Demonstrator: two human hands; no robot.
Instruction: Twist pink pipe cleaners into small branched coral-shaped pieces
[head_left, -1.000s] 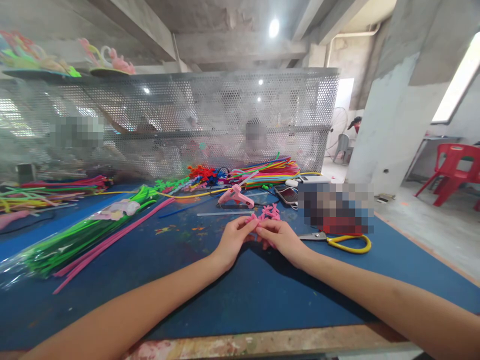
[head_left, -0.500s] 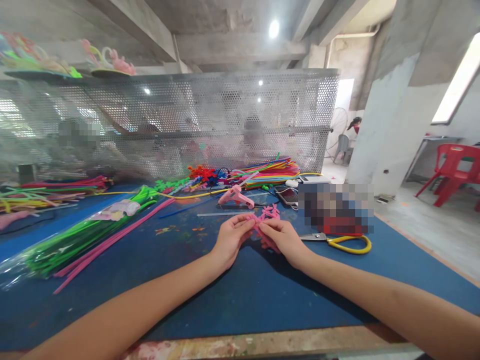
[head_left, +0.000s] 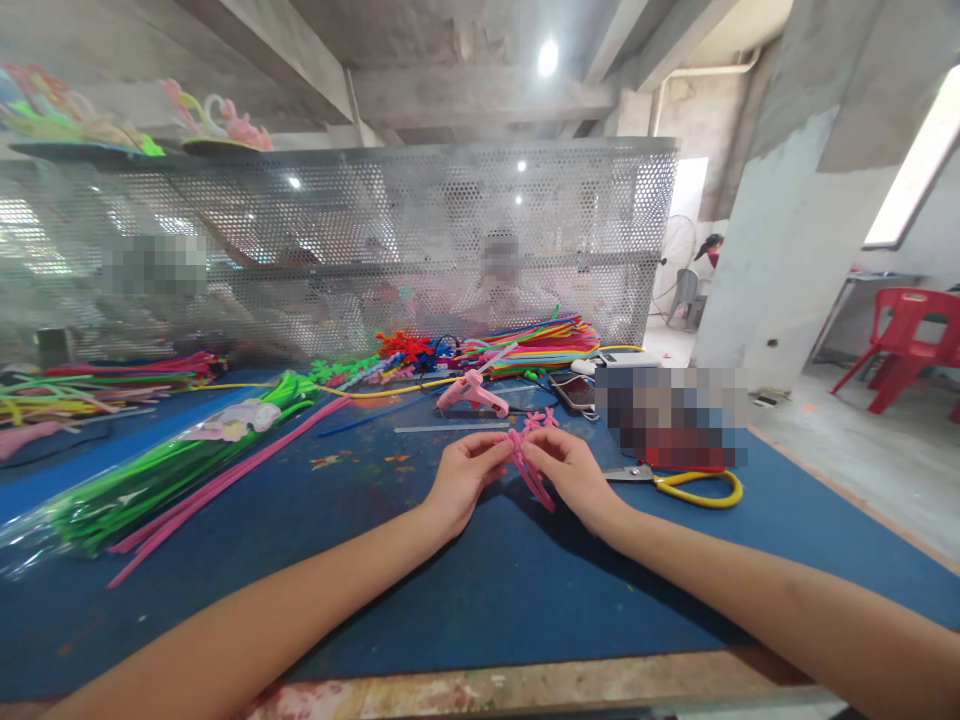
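Note:
Pink pipe cleaners (head_left: 537, 484) are pinched between my two hands above the blue table. My left hand (head_left: 466, 478) grips them from the left with thumb and fingers closed. From the right, my right hand (head_left: 570, 474) pinches the same bunch, and strands hang down between the hands. Just behind my fingers, looped pink pieces (head_left: 540, 418) show; whether they join the held strands I cannot tell. A pink glue gun (head_left: 472, 394) lies beyond my hands, with a translucent glue stick (head_left: 450, 428) before it. Scissors with yellow handles (head_left: 697, 488) rest beside my right hand.
Green pipe cleaners in a plastic bag (head_left: 165, 465) and loose pink ones (head_left: 232, 475) lie to the left. A multicoloured pile (head_left: 540, 345) sits at the back, before a perforated metal screen (head_left: 420, 220). A phone (head_left: 576, 394) lies behind my right hand.
The pink strands now hang lower and show more plainly between my hands, which have turned the piece slightly. My arms have hardly moved.

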